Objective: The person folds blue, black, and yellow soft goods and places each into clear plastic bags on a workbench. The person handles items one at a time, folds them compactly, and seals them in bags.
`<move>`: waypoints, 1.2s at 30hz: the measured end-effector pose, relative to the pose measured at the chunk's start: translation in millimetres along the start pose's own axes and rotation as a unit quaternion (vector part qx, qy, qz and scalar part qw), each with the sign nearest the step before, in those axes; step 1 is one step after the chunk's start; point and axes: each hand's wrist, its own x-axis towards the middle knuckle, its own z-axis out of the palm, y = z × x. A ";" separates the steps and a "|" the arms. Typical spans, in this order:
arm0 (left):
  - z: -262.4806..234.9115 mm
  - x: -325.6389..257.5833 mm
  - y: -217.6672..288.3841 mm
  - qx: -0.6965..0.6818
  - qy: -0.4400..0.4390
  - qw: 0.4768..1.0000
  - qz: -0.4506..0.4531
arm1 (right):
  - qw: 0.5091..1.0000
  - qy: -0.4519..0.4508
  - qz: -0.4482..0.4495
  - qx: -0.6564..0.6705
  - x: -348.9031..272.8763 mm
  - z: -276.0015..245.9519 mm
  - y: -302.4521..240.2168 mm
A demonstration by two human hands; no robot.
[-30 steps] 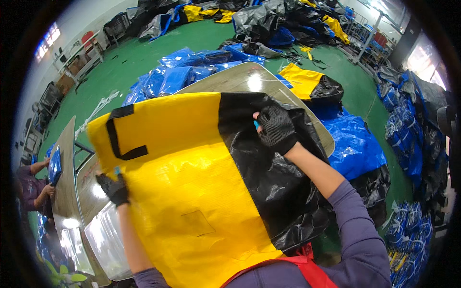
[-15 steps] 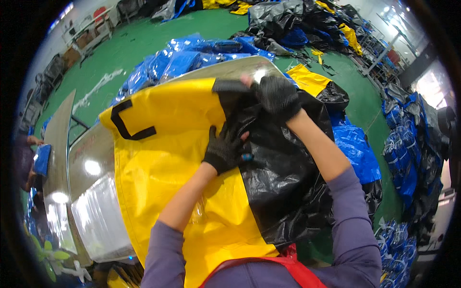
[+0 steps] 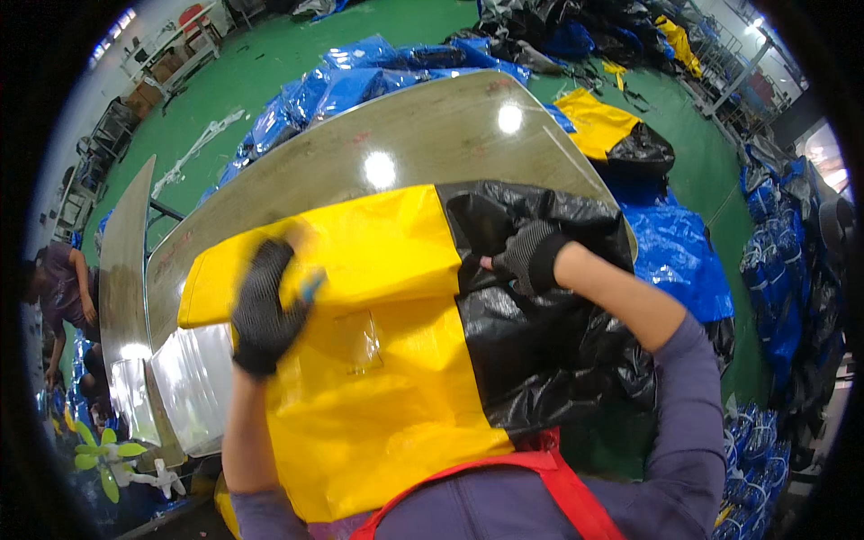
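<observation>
A yellow-and-black coated sheet [image 3: 387,396] lies across the table in front of me, its lower part reaching my body. The far part is folded over toward me, making a crease across the yellow and black halves. My left hand [image 3: 268,310], in a black fingerless glove, is over the yellow left part, blurred, with thumb and fingers apart. On the black half, my right hand [image 3: 533,258], gloved alike, has its fingers curled against the material by the colour seam. A small clear pocket [image 3: 360,342] shows on the yellow below the fold.
The shiny tabletop [image 3: 432,117] extends beyond the sheet, with clear plastic bags [image 3: 193,382] at its left. Blue wrapped packs [image 3: 346,85] lie past the far edge. Blue material [image 3: 679,261] sits at the right. A person [image 3: 67,288] is at the far left beside another table.
The sheet's far edge has come toward me and now lies folded over, baring more tabletop. My left hand has moved left; my right hand has come nearer and its fingers are curled.
</observation>
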 end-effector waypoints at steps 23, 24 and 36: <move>165.4 134.2 15.4 0.435 0.005 0.870 0.231 | 0.951 0.235 -0.015 0.199 -166.1 99.7 -125.2; 173.2 129.2 19.8 0.351 -0.003 0.897 0.269 | 0.963 0.228 -0.007 0.147 -176.0 101.9 -134.5; 106.2 46.7 -22.1 0.372 -0.244 0.844 0.299 | 0.962 0.104 0.133 0.212 -6.3 39.5 11.5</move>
